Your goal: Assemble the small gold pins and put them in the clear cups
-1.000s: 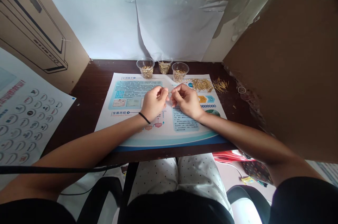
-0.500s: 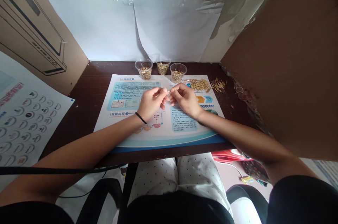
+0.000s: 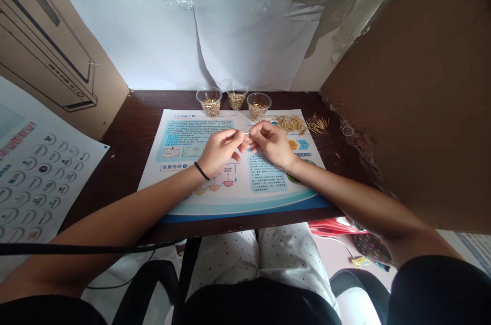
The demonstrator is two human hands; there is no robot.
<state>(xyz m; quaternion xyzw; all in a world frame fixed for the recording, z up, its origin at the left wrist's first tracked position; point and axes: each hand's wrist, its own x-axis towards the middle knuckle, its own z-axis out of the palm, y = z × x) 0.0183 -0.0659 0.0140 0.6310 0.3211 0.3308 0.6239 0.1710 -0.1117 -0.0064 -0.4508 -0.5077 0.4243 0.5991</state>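
Note:
Over the printed sheet (image 3: 215,206), my left hand (image 3: 223,148) and my right hand (image 3: 270,143) meet fingertip to fingertip. Between them runs a thin gold-coloured pin (image 3: 246,133), pinched at each end by thumb and forefinger; the fingers cover most of it. Just behind the hands stand three clear plastic cups: a left cup (image 3: 209,96), a middle cup (image 3: 237,96) and a right cup (image 3: 259,105), each with small gold metal pieces inside. Right of my right hand lies a pile of longer gold pins (image 3: 290,124) on the sheet, with a smaller heap (image 3: 317,123) beside it on the table.
Cardboard walls rise at the left (image 3: 57,33) and right (image 3: 414,100), and a white papered wall (image 3: 253,44) closes the back. A second printed sheet (image 3: 42,177) leans at the left. A black cable (image 3: 92,249) crosses the lower left. A small ring (image 3: 347,131) lies right of the pins.
The hands have drawn very slightly apart, so a bit more of the pin shows between the fingertips. Cups and piles stay where they were.

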